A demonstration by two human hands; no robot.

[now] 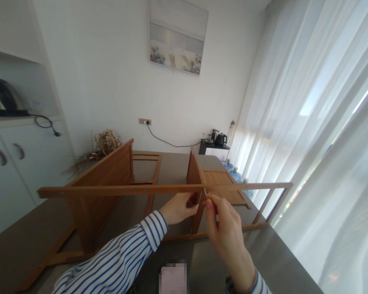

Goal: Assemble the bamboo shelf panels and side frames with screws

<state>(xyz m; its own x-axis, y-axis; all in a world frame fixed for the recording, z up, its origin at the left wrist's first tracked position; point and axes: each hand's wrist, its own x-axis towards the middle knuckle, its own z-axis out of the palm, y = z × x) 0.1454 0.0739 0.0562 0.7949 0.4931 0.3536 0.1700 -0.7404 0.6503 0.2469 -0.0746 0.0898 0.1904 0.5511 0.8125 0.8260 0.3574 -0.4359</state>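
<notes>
A brown wooden shelf frame (116, 189) lies on its side on the dark table, with one long rail running across in front of me. My left hand (181, 209) is closed around the edge of the middle shelf board (197, 169), just under that rail; some of its fingers are hidden behind the wood. Between thumb and fingers of my right hand (225, 220) is a thin metal rod (205, 191), which looks like a hex key. Its upper end meets the rail where the middle board joins it.
A second wide board (110, 183) stands at the left of the frame. Dried plants (107, 143) lie behind it. At the back right, a black kettle (221, 139) stands on a small cabinet, with water bottles (235, 173) beside white curtains (279, 102). A pink pixelated patch (173, 279) shows below.
</notes>
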